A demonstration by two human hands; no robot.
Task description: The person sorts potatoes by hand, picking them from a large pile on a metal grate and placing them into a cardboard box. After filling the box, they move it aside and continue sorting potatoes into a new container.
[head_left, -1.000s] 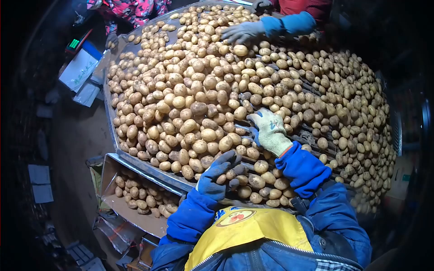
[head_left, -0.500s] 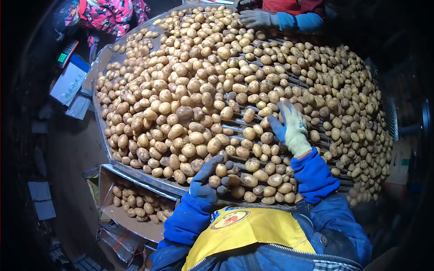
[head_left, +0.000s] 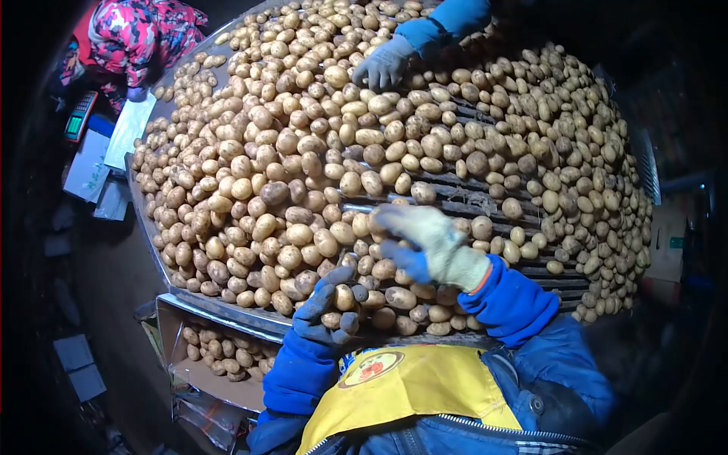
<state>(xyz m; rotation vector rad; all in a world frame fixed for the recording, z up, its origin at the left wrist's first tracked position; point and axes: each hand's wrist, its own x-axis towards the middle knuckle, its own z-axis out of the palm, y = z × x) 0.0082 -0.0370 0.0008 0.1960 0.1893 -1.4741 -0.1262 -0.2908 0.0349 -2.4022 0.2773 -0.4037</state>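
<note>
My left hand (head_left: pixel 317 312), in a grey-blue glove, is at the near edge of the potato heap. Its fingers curl around a couple of potatoes (head_left: pixel 343 296), one beside the other. My right hand (head_left: pixel 432 246), in a pale glove with blue on the thumb side, reaches over the potatoes with fingers stretched and thumb apart. Motion blurs its fingertips, and nothing shows in its grasp. Potatoes (head_left: pixel 326 241) of mixed sizes cover the sorting surface, whose dark slats (head_left: pixel 462 199) show between them.
A cardboard box (head_left: pixel 220 387) with potatoes inside stands below the left near edge. Across the heap, a co-worker's gloved hand (head_left: pixel 385 64) touches potatoes. Another person (head_left: pixel 140 38) in a patterned jacket bends beside a scale display (head_left: pixel 80 117) and a white box (head_left: pixel 87 165).
My right hand has swept left and nearer, leaving more slats showing. My left hand shifted slightly with its potatoes. The co-worker's hand reached farther over the heap, and the view shifted.
</note>
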